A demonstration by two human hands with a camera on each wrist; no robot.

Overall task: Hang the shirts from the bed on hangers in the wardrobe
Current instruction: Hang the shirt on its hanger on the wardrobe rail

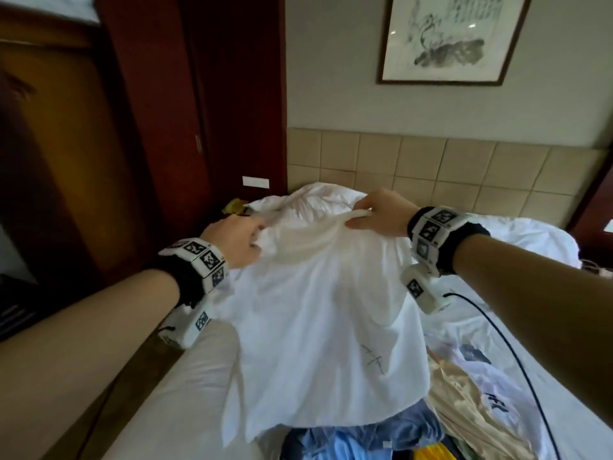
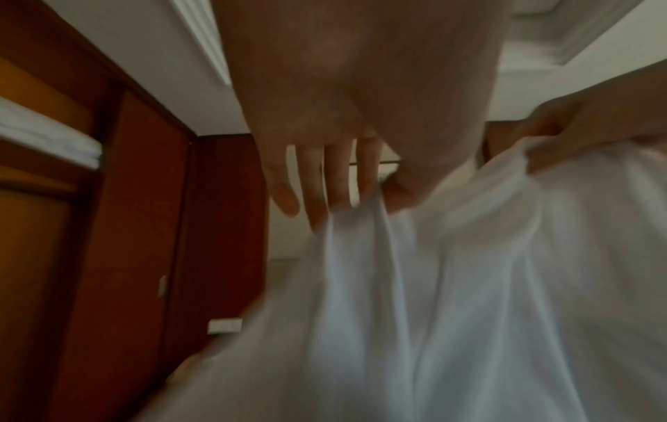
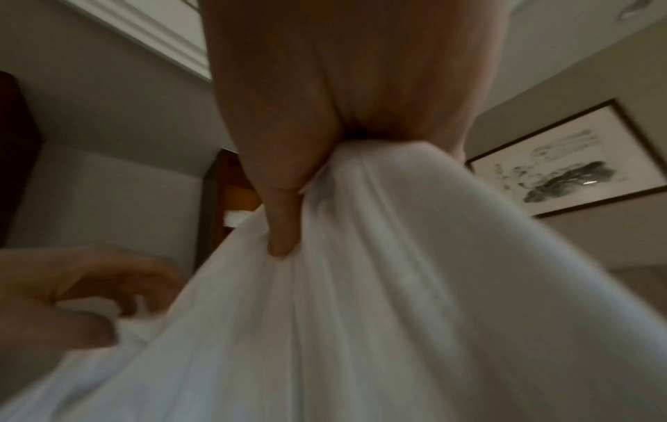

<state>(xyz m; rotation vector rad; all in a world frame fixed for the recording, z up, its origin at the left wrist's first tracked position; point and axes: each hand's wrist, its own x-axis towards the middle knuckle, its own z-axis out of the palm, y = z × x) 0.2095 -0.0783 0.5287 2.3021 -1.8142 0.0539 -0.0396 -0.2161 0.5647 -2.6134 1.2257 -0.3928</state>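
Over the rumpled bed (image 1: 517,234) both hands — left hand (image 1: 234,240) and right hand (image 1: 378,214) — pinch the top edge of a white shirt (image 1: 318,313) held above a pile of clothes (image 1: 381,439) — its loose hem could likely snag and drag them.

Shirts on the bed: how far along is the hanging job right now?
Early. Nothing shows as done: no hanger or hung shirt is in view. In hand: the white shirt is lifted over the bed, the left hand and right hand each pinching its top edge. Left: fit it on a hanger, carry it to the wardrobe, then the pile of clothes on the bed.
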